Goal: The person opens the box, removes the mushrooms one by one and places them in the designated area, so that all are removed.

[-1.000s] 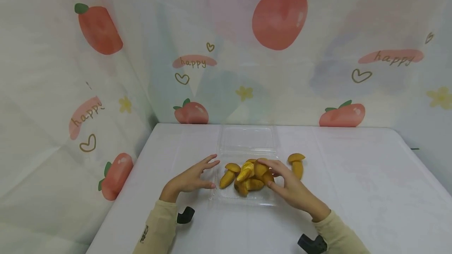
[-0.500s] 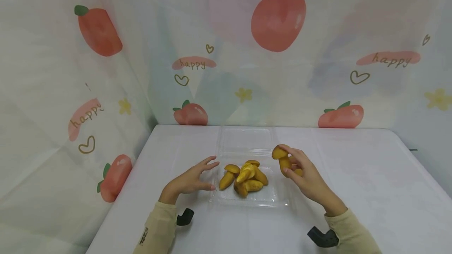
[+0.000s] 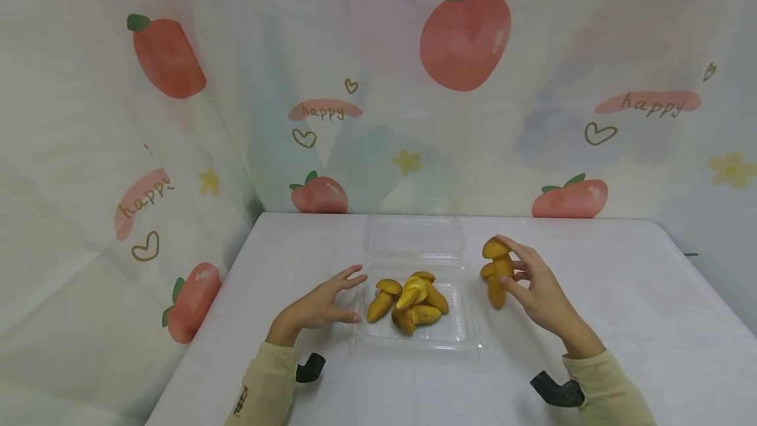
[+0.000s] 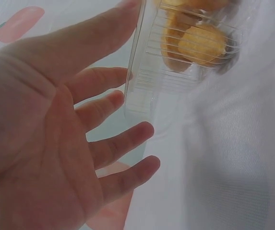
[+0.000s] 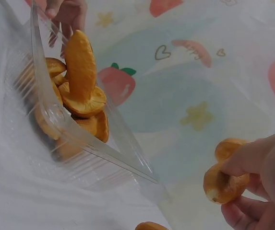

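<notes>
My right hand (image 3: 538, 291) pinches a yellow-brown mushroom (image 3: 495, 248) between thumb and fingers, to the right of a clear plastic clamshell box (image 3: 467, 340). A second mushroom (image 3: 497, 296) is on the table right under the held one, partly covered by it. In the right wrist view the held mushroom (image 5: 223, 187) shows its stem end. Several more mushrooms (image 3: 418, 314) lie heaped in the box's base. My left hand (image 3: 316, 304) is at the box's left side, fingers spread and holding nothing; in the left wrist view its thumb lies along the rim (image 4: 136, 52).
The box's lid (image 3: 414, 236) lies folded back towards the rear of the white table (image 3: 621, 307). A patterned cloth backdrop (image 3: 473, 137) rises behind the table and along its left side. Black camera mounts (image 3: 556, 390) stick out from both wrists.
My right hand has lifted a mushroom off the heap and carried it right, over the box's edge, to the mushroom on the table. My left hand has stayed in place.
</notes>
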{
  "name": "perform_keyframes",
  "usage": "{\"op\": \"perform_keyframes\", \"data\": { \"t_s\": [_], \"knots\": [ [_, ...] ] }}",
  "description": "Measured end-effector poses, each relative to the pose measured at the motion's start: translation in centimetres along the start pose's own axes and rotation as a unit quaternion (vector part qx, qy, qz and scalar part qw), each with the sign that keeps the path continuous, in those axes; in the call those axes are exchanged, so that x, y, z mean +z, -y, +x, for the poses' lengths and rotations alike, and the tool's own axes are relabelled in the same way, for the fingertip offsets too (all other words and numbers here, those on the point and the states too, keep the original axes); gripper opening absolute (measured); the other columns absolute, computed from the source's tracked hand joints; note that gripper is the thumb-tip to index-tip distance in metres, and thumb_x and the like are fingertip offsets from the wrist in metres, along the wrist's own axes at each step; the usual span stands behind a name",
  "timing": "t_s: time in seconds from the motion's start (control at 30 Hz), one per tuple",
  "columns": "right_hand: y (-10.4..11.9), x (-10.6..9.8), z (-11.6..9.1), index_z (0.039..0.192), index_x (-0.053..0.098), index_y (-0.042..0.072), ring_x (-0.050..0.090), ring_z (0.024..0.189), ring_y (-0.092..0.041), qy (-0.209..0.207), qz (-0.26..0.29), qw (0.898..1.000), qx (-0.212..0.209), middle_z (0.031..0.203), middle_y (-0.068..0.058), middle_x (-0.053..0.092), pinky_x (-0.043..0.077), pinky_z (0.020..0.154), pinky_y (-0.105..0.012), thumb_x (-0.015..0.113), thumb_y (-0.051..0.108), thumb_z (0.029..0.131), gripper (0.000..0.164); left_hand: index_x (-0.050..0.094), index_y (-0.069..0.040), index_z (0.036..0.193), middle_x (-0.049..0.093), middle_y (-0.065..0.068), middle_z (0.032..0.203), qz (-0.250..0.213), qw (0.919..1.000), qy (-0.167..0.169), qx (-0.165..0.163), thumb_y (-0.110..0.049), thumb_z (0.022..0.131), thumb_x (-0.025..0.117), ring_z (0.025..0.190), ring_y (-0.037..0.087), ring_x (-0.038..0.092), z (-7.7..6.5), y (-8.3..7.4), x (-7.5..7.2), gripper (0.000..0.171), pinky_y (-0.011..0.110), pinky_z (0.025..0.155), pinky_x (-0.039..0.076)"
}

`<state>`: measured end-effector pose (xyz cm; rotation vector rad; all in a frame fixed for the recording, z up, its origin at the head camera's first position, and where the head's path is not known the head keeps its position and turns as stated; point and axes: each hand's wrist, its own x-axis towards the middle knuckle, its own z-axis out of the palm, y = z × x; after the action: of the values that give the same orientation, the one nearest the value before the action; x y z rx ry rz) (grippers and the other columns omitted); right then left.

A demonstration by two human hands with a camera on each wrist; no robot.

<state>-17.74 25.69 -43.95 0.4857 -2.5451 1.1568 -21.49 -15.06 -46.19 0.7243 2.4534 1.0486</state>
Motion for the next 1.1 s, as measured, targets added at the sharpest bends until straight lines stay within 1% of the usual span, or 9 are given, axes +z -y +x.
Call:
{"op": "perform_keyframes", "data": {
  "t_s": [0.13, 0.3, 0.5, 0.63, 0.77, 1.0, 1.1],
  "knots": [
    [-0.6, -0.6, 0.0, 0.153, 0.04, 0.005, 0.063, 0.108, -0.048, -0.005, 0.006, 1.0, 0.002, 0.137, -0.025, 0.049, 0.045, 0.082, -0.005, 0.067, -0.01, 0.089, 0.071, 0.038, -0.009, 0.156, 0.017, 0.012, 0.171, 0.001, 1.0, 0.0, 0.0, -0.018, 0.088, 0.079, 0.157, 0.041, 0.018, 0.0, -0.2, 0.0, 0.08, 0.066, 0.122, 0.022],
    [-1.3, -1.0, 0.0, 0.153, 0.04, 0.005, 0.063, 0.108, -0.05, -0.007, -0.006, 1.0, 0.011, 0.138, -0.027, 0.048, 0.043, 0.082, -0.003, 0.067, -0.007, 0.09, 0.07, 0.038, -0.009, 0.157, 0.017, 0.012, 0.171, 0.004, 1.0, 0.002, 0.002, -0.019, 0.089, 0.078, 0.157, 0.041, 0.018, 0.0, -0.1, 0.0, 0.079, 0.066, 0.122, 0.022],
    [-2.4, -1.2, -0.1, 0.151, 0.041, 0.001, 0.063, 0.106, -0.052, -0.011, -0.027, 0.999, 0.018, 0.137, -0.029, 0.048, 0.046, 0.078, -0.007, 0.067, -0.008, 0.09, 0.067, 0.037, -0.009, 0.157, 0.016, 0.012, 0.171, 0.006, 1.0, 0.005, 0.0, -0.019, 0.09, 0.078, 0.157, 0.041, 0.018, 0.0, 0.0, 0.0, 0.079, 0.066, 0.122, 0.022],
    [-3.1, -1.3, -0.2, 0.152, 0.041, 0.002, 0.062, 0.106, -0.052, -0.007, -0.038, 0.999, 0.036, 0.137, -0.03, 0.048, 0.047, 0.077, -0.009, 0.068, -0.005, 0.091, 0.067, 0.037, -0.008, 0.157, 0.016, 0.013, 0.171, 0.007, 0.9999, 0.007, 0.003, -0.019, 0.09, 0.077, 0.157, 0.04, 0.018, 0.0, -0.1, 0.0, 0.079, 0.066, 0.122, 0.022],
    [-3.4, -1.4, -0.3, 0.152, 0.041, 0.002, 0.062, 0.105, -0.051, -0.005, -0.04, 0.998, 0.044, 0.136, -0.03, 0.048, 0.047, 0.076, -0.01, 0.068, -0.005, 0.091, 0.067, 0.036, -0.007, 0.157, 0.016, 0.013, 0.171, 0.007, 0.9999, 0.006, 0.008, -0.019, 0.09, 0.077, 0.156, 0.041, 0.019, -0.1, -0.1, -0.1, 0.079, 0.066, 0.122, 0.022],
    [-3.9, -1.7, -0.5, 0.153, 0.039, 0.002, 0.06, 0.108, -0.049, 0.005, -0.052, 0.996, 0.07, 0.139, -0.032, 0.046, 0.043, 0.078, -0.004, 0.065, -0.005, 0.092, 0.067, 0.036, -0.005, 0.157, 0.015, 0.014, 0.171, 0.003, 0.9999, 0.009, 0.01, -0.017, 0.091, 0.076, 0.156, 0.041, 0.018, -0.3, -0.2, -0.1, 0.077, 0.066, 0.122, 0.022],
    [-4.1, -1.8, -0.5, 0.153, 0.038, 0.002, 0.06, 0.108, -0.049, 0.005, -0.052, 0.996, 0.075, 0.139, -0.032, 0.046, 0.042, 0.078, -0.002, 0.065, -0.004, 0.092, 0.067, 0.036, -0.005, 0.157, 0.016, 0.014, 0.171, 0.005, 0.9999, 0.007, 0.01, -0.017, 0.091, 0.076, 0.156, 0.041, 0.019, -0.2, -0.1, -0.1, 0.078, 0.066, 0.122, 0.022]
  ]
}}
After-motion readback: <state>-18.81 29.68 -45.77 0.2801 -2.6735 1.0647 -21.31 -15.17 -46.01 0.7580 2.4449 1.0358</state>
